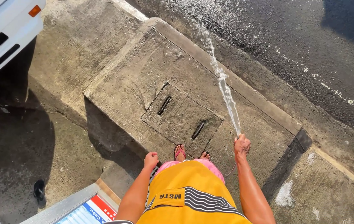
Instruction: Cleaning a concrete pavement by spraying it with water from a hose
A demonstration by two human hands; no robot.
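My right hand (242,146) is closed around the end of a thin hose, held out in front of me at the right. A jet of water (221,79) shoots from it up and away to the wet dark road (293,37). A short stretch of the hose (230,171) hangs below the hand. My left hand (151,159) hangs at my side with the fingers curled, holding nothing. I stand on a raised concrete slab (135,70) in sandals, in a yellow top.
A square concrete hatch with two slots (181,118) lies just ahead of my feet. A white vehicle's corner (3,29) is at the top left. A black sandal (39,192) lies on the lower ground at the left, near a metal-framed sign (81,207).
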